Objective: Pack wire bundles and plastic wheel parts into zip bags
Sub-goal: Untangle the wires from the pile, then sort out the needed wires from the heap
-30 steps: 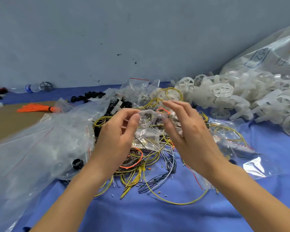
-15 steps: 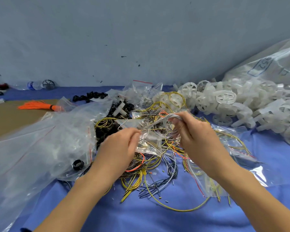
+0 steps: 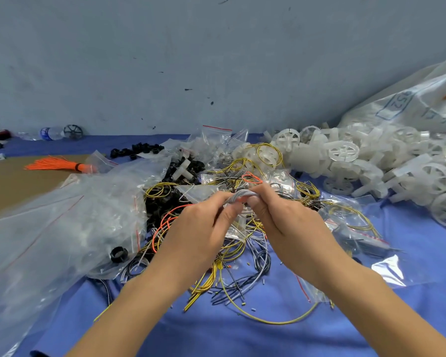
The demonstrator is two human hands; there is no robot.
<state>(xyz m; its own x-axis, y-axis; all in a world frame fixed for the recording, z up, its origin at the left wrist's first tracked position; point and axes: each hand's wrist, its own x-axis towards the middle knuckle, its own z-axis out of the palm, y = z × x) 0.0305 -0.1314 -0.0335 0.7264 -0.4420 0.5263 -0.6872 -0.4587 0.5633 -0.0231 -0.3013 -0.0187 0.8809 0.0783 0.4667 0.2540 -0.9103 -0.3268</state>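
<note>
Pinching a small coiled bundle of grey wire between them, the left hand and right hand meet above a tangle of yellow, orange and black wires on the blue cloth. Thumb and forefinger of each hand close on the bundle's ends; it arches over the fingertips. A small clear zip bag hangs just beneath, behind the left thumb.

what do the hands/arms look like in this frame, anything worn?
Both are bare: the left hand and right hand show no gloves, rings, watches or bands. Both forearms are uncovered to the bottom edge of the picture, with no sleeve in view. Short, unpainted nails show on the thumbs. No markings are visible.
</note>
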